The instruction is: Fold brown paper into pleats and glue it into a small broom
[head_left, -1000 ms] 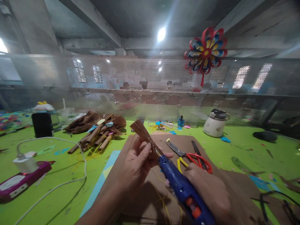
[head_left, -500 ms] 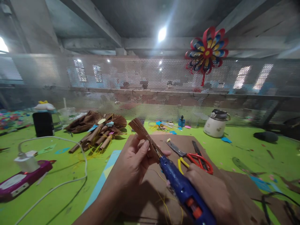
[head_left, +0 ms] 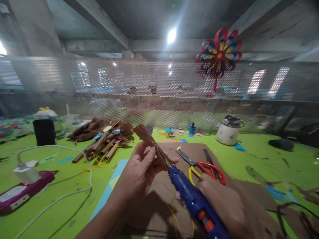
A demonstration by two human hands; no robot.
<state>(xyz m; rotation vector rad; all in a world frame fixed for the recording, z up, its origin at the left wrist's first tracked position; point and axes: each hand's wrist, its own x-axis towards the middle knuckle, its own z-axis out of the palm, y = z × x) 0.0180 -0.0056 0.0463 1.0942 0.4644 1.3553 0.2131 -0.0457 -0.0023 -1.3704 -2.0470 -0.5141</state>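
My left hand (head_left: pixel 146 162) pinches a pleated brown paper fan (head_left: pixel 147 136), folded narrow and tilted up to the left. In my right hand (head_left: pixel 221 202) is a blue hot glue gun (head_left: pixel 188 191), its nozzle at the lower end of the folded paper. The fingers around the gun's handle are partly hidden. Under both hands lies a brown cardboard sheet (head_left: pixel 154 212) with loose yellow thread (head_left: pixel 174 219) on it. Red-handled scissors (head_left: pixel 211 171) rest on the cardboard beyond the gun, beside yellow handles (head_left: pixel 193 174) of another tool.
Brown paper rolls and fans with yellow strings (head_left: pixel 107 142) lie back left. A purple power strip (head_left: pixel 25 191) with a white cable (head_left: pixel 91 172) sits left, near a black phone (head_left: pixel 45 132). A white jug (head_left: pixel 227 131) stands back right. Black cord (head_left: pixel 280 215) lies lower right.
The nozzle stays at the paper's lower end, and both hands keep their hold. The whole view has shifted very slightly.
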